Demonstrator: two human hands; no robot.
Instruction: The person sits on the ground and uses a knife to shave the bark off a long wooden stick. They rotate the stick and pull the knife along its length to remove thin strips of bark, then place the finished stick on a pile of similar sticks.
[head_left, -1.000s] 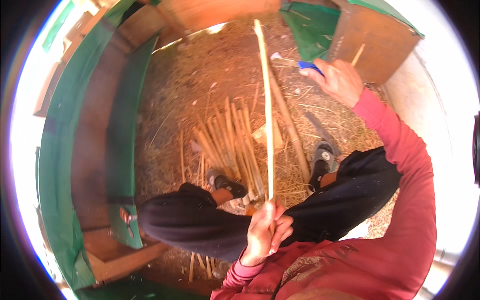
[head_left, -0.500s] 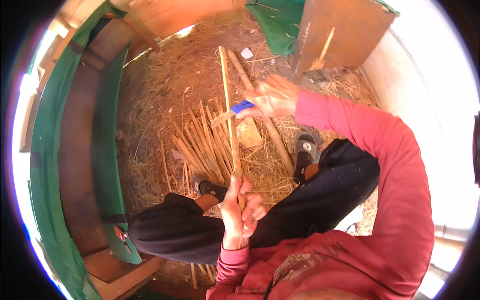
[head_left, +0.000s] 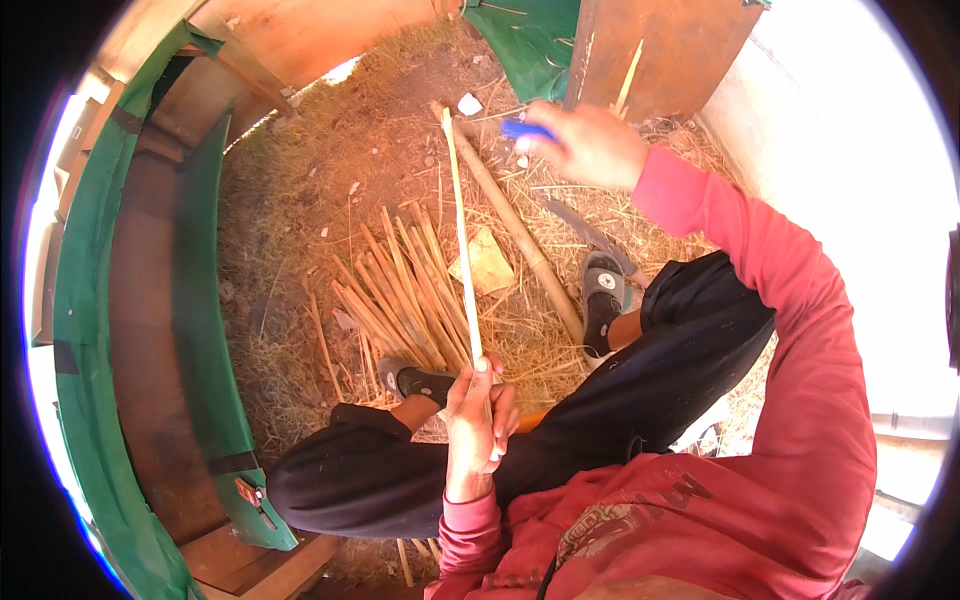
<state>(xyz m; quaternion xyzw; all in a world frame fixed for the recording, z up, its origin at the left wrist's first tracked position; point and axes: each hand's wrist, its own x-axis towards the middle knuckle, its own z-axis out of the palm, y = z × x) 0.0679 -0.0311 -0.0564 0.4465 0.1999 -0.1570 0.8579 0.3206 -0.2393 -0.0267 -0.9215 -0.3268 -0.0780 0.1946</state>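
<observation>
My left hand (head_left: 478,420) is closed round the lower end of a long, pale split-bamboo strip (head_left: 463,225), which points away from me and slants slightly left. Off to the right of the strip's far end, my right hand (head_left: 592,142) grips a blue-handled knife (head_left: 527,130). Motion blurs this hand and hides the blade. The knife is apart from the strip. Beneath the strip, a bundle of cut strips (head_left: 400,290) lies fanned out on the ground by my left foot.
A thick bamboo pole (head_left: 515,225) lies on the straw-covered ground. A large knife (head_left: 590,232) rests near my right shoe (head_left: 603,290), with a pale block (head_left: 484,262) left of the pole. Green-covered boards (head_left: 205,290) stand at left; a brown panel (head_left: 665,55) leans far right.
My right hand has moved the knife off the strip, away from me and to the right. The strip's far end shows lower in view. The large knife on the ground has come into sight.
</observation>
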